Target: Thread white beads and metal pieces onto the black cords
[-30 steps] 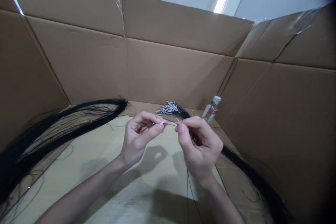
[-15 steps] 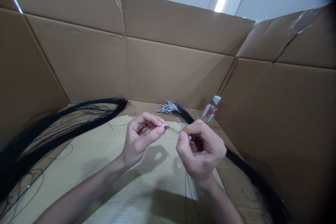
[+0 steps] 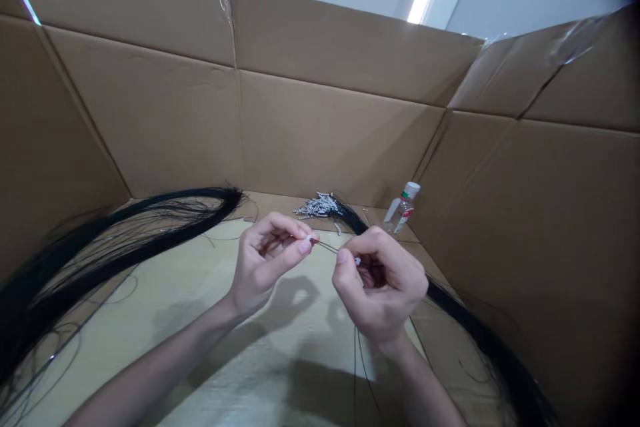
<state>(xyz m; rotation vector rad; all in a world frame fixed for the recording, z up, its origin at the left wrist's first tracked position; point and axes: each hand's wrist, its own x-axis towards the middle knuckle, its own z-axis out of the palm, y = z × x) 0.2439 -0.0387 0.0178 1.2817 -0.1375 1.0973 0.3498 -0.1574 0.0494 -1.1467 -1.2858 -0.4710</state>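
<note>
Near the middle, my left hand is closed, thumb and forefinger pinching a small white piece. Two thin dark cords run from it, nearly taut, to my right hand. That hand is closed too, its thumb and bent forefinger gripping the cords. A second small white piece shows beside the right thumb; its exact kind is too small to tell. Below the right hand, two loose cord lengths hang down. Both hands are above the pale yellowish work surface.
On the left lies a long bundle of black cords. Another black bundle runs along the right, its far end bearing many silvery-white beaded tips. A clear bottle with a white cap stands at the back right. Cardboard walls surround the surface.
My right hand has shifted very slightly left, toward the left hand. Both pinches stay closed, and the cords still stretch between them.
</note>
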